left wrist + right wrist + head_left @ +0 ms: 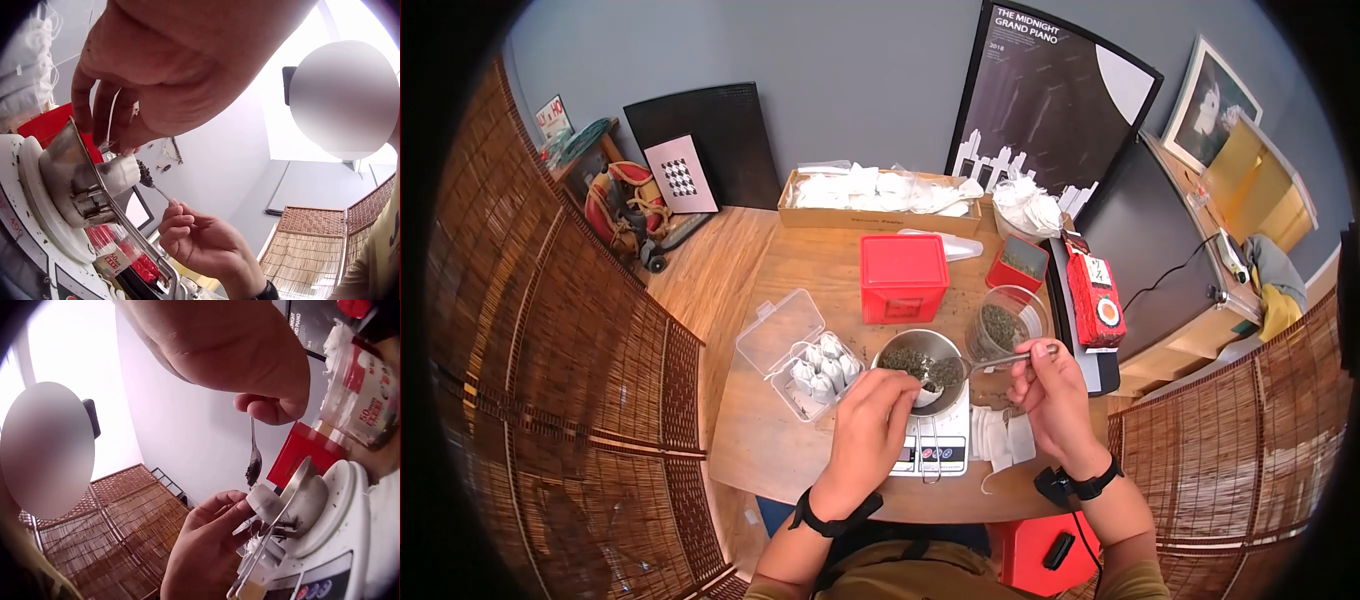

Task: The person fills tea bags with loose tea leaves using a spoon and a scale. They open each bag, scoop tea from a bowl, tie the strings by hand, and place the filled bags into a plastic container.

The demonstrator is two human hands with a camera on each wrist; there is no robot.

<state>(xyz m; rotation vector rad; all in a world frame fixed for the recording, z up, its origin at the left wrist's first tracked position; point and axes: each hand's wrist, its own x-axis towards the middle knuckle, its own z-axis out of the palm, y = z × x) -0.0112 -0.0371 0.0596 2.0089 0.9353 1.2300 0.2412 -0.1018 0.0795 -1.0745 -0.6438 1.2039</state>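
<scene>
A metal pan (894,350) holding dried leaves sits on a white kitchen scale (956,437). Above the pan my left hand (867,424) pinches a small white bag (265,504) by its edge, its mouth facing up. My right hand (1055,408) grips the handle of a metal spoon (255,455), whose bowl, heaped with dark leaves, is just over the bag's opening. In the left wrist view the spoon's tip meets the bag's rim; the bag's inside is hidden there.
Left of the pan is a clear box (782,330) of filled white bags. Behind stand a red tin (903,280) and a long carton (880,219). A clear jar of leaves (1006,325) is right of the pan, with flat white bags (996,440) in front.
</scene>
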